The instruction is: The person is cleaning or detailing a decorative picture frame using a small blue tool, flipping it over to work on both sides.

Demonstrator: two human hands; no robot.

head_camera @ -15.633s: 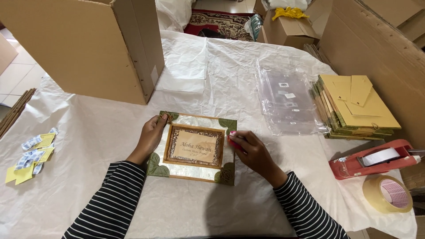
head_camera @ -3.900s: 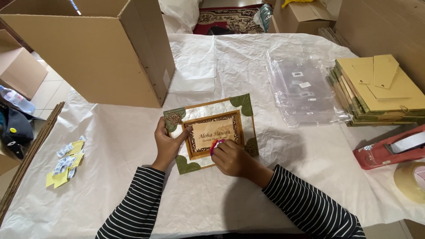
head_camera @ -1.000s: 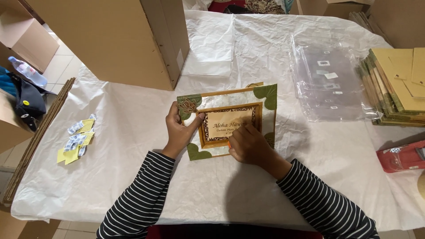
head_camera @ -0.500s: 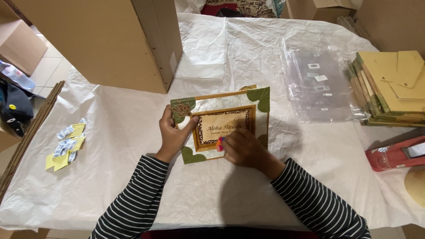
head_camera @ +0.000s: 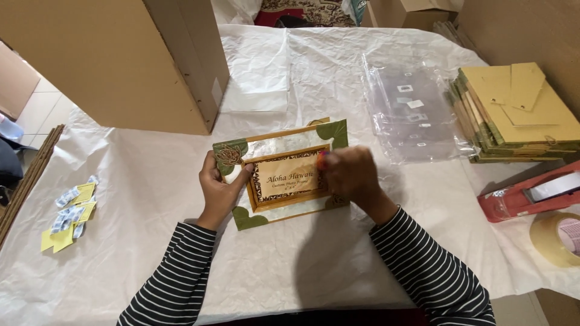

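Note:
A decorated picture frame (head_camera: 284,175) with green leaf corners, a pearly border and a tan card insert lies tilted on the white paper-covered table (head_camera: 151,181). My left hand (head_camera: 220,190) grips its left edge, thumb on the front near a carved flower. My right hand (head_camera: 350,175) rests on the frame's right side, blurred, with a small pink-red object at the fingertips; what that object is cannot be told.
A large cardboard box (head_camera: 121,60) stands at the back left. Clear plastic sleeves (head_camera: 411,111) and a stack of frames (head_camera: 519,115) lie right. A red tape dispenser (head_camera: 531,193) and a tape roll (head_camera: 556,238) sit at the right edge. Yellow and white packets (head_camera: 69,214) lie left.
My right hand has slid from the lower middle of the frame to its right side. The left hand keeps its grip on the left edge.

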